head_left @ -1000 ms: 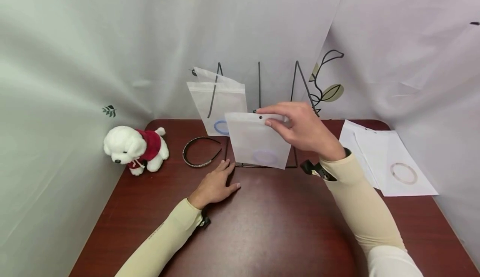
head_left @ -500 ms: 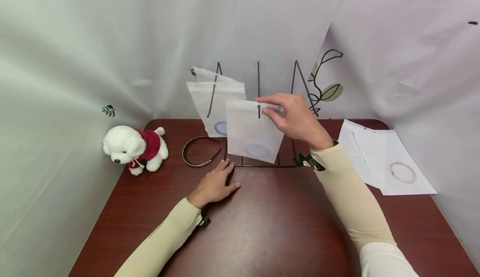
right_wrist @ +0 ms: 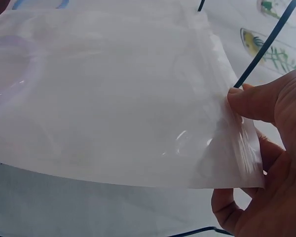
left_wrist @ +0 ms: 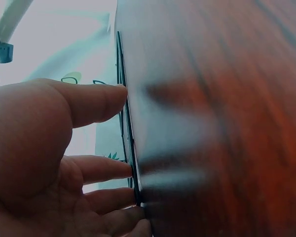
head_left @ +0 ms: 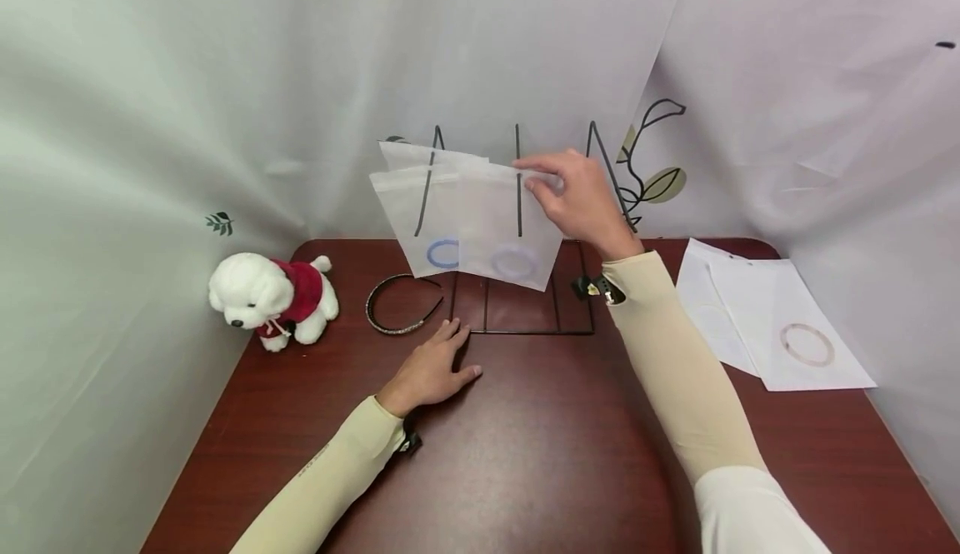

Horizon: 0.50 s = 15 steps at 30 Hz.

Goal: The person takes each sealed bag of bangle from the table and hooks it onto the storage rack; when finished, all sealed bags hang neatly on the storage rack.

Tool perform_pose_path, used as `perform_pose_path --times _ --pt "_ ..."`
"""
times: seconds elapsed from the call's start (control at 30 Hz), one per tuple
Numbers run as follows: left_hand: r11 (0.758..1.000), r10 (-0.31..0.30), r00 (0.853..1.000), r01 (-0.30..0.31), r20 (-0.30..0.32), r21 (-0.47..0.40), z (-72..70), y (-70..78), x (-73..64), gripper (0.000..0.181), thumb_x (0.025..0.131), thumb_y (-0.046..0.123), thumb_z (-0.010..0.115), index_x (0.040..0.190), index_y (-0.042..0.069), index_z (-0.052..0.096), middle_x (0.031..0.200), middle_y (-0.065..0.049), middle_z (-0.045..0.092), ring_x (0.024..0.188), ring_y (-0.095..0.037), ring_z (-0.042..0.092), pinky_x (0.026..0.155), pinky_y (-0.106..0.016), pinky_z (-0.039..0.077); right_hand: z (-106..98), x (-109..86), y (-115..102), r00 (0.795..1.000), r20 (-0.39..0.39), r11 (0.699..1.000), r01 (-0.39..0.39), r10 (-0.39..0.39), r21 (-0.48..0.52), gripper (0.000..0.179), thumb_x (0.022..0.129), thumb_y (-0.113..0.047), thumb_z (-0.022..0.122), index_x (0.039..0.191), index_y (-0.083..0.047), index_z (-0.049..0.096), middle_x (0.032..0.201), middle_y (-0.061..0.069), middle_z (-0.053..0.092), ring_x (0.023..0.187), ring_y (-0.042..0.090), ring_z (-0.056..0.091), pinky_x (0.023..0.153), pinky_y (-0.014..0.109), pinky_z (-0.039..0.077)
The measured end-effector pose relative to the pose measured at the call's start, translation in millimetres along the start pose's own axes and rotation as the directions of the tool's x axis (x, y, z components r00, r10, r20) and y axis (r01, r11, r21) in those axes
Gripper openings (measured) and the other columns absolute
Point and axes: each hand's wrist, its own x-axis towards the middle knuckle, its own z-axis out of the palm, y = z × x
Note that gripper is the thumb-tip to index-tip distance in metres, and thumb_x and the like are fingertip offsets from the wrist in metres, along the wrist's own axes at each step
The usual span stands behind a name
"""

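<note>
At centre, a translucent flat white plastic pouch [head_left: 487, 217] shows a pale lilac ring [head_left: 493, 262]; a similar white plastic pouch [head_left: 442, 217] left of it, a round blue ring [head_left: 431, 253]. The wooden tabletop [head_left: 555, 421] is reddish-brown, streaked darker; the wire rack [head_left: 528, 333], black.

A glossy, reddish-brown wooden table [head_left: 562, 437] with rounded far corners carries everything. At its far left sits a white plush dog [head_left: 306, 291] in a red top; beside it lies a dark headband [head_left: 393, 332]. The black wire rack [head_left: 532, 333] stands toward the back, the left hand [head_left: 429, 371] resting at its near left corner. Overlapping white pouches [head_left: 780, 296] lie far right
</note>
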Motion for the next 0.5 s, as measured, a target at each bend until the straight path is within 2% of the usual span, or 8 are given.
perform_pose_path --times 0.1,0.27,0.4,0.5 --pt "1.000 0.000 1.000 0.000 0.003 -0.011 -0.1 -0.7 -0.4 0.077 0.102 0.044 0.070 0.163 0.007 0.041 0.173 -0.018 0.030 0.162 -0.035 0.028 0.120 -0.057 0.041 1.3 3.7 3.2 1.000 -0.012 1.000 -0.025 0.025 -0.001 0.026 0.101 -0.013 0.072 0.126 -0.013 0.079 0.123 0.005 0.079 0.099 0.027 0.067 0.087 0.041 0.048" --pt "1.000 -0.005 1.000 0.005 -0.003 -0.012 -2.1 -0.7 -0.7 0.078 0.101 0.044 0.071 0.162 0.006 0.042 0.173 -0.018 0.030 0.162 -0.035 0.027 0.120 -0.056 0.041 2.3 3.5 7.7 0.997 -0.054 0.999 -0.048 0.049 0.015 0.031 0.099 -0.018 0.075 0.129 -0.010 0.077 0.127 0.010 0.077 0.116 0.029 0.070 0.103 0.046 0.051" --pt "1.000 0.000 1.000 0.000 -0.003 -0.008 -1.5 -1.0 -0.3 0.077 0.101 0.044 0.071 0.162 0.006 0.042 0.173 -0.018 0.031 0.162 -0.035 0.027 0.121 -0.055 0.041 4.1 -3.6 14.8 0.995 -0.086 0.999 -0.044 0.046 0.031 0.040 0.098 -0.020 0.076 0.135 -0.004 0.071 0.126 0.017 0.074 0.117 0.032 0.069 0.105 0.049 0.050" --pt "1.000 0.004 1.000 -0.004 -0.002 -0.013 -1.3 -0.7 0.4 0.077 0.101 0.044 0.071 0.162 0.006 0.042 0.173 -0.018 0.031 0.162 -0.035 0.027 0.121 -0.056 0.040 5.4 -12.9 20.0 0.992 -0.095 0.995 -0.080 0.085 0.057 0.052 0.097 -0.020 0.074 0.143 -0.001 0.061 0.127 0.021 0.071 0.118 0.035 0.066 0.105 0.050 0.049"
